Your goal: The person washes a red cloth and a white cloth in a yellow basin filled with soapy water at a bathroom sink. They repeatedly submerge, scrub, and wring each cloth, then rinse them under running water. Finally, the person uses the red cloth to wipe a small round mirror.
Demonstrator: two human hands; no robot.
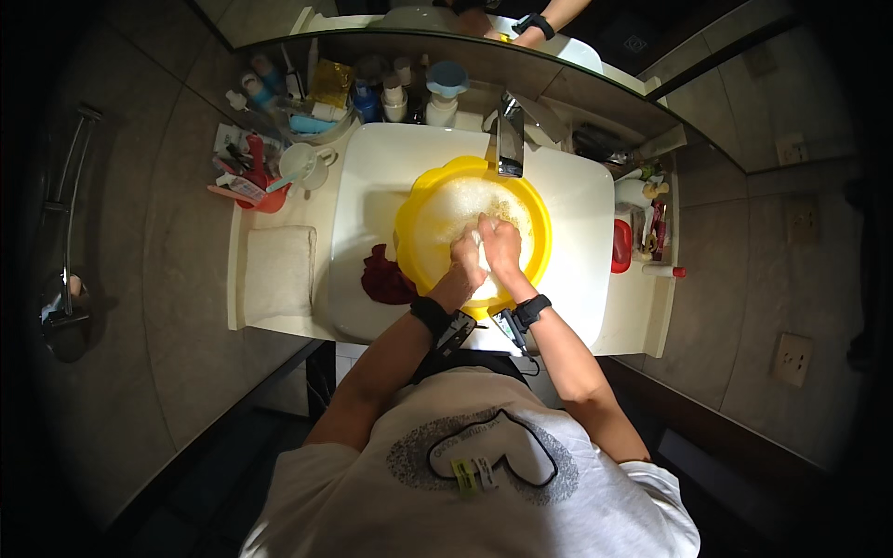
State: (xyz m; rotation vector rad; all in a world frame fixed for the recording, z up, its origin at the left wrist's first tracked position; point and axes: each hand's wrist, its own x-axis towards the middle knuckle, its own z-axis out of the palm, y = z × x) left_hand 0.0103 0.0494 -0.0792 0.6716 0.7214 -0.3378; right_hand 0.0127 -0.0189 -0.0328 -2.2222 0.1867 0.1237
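A yellow plastic basin [543, 237] with sudsy water stands in the white washbasin [582, 209], below the chrome faucet [511, 143]. Over the suds, my left hand [467, 255] and my right hand [501, 244] are close together, both closed on a white cloth [480, 250] that shows between them. Most of the cloth is hidden by the fingers. A dark red cloth [385, 279] lies crumpled in the washbasin, to the left of the yellow basin.
On the left counter are a folded beige towel [280, 272], a white cup [307, 167] and a red container [268, 199] with small items. Bottles [394, 101] line the back ledge under the mirror. A red soap dish [621, 245] stands at the right.
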